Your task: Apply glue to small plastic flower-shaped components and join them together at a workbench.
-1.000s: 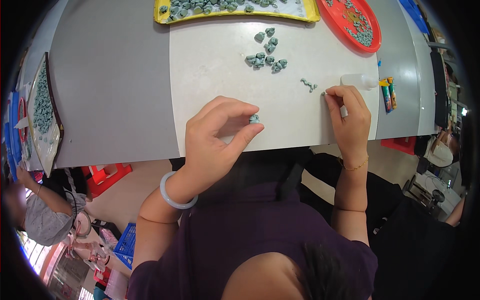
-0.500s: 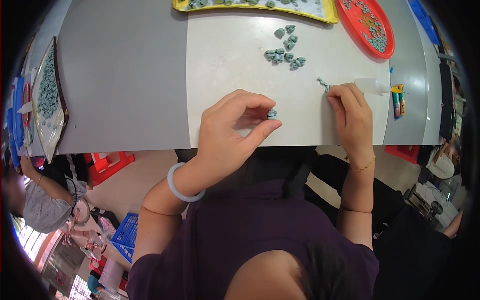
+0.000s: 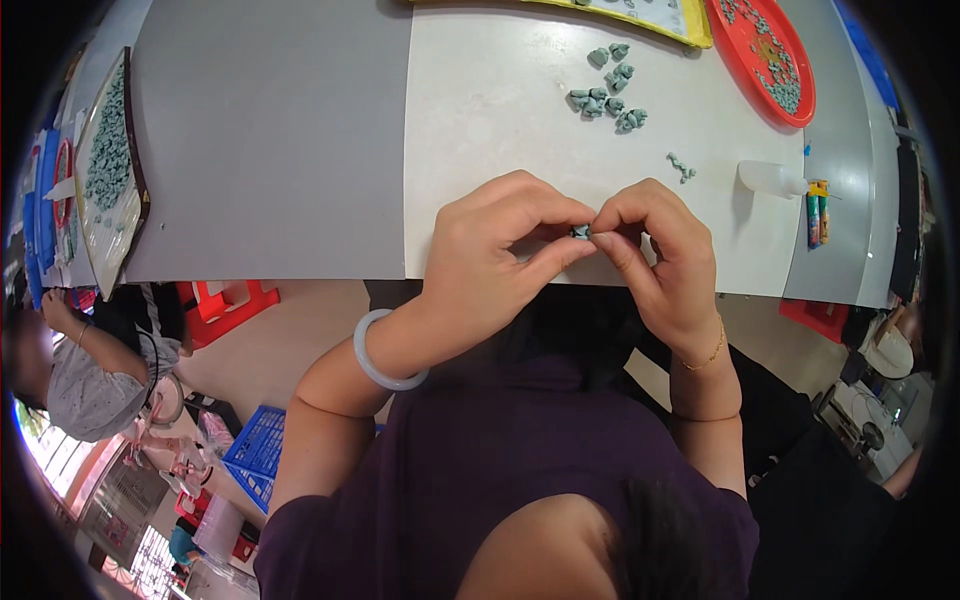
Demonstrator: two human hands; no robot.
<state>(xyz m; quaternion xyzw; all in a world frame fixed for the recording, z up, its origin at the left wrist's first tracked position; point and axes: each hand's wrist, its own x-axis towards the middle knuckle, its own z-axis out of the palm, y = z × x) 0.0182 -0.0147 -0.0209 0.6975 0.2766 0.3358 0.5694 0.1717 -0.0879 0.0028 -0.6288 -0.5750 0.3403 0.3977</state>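
Observation:
Between the thumb and fingertips of my left hand (image 3: 485, 245) is a small grey-green moulded figure (image 3: 581, 231), mostly hidden by the fingers. The fingers of my right hand (image 3: 665, 245) are pinched together and meet the figure from the right. Whatever tiny part they may hold is covered. Both hands are just above the white tabletop near its front edge. Beyond my right hand lies a short row of tiny grey-green pieces (image 3: 682, 168). Farther off stands a loose cluster of similar grey-green figures (image 3: 605, 100).
To the right are a white squeeze bottle (image 3: 770, 179) and small colourful tubes (image 3: 819, 215). A red tray (image 3: 738, 72) of tiny parts and a yellow-edged tray (image 3: 640, 20) lie at the back. A parts-filled tray (image 3: 108, 250) and another person's hand (image 3: 62, 312) are at far left.
My right hand has left the row of tiny pieces and come left to meet the figure in my left hand. The view has shifted slightly.

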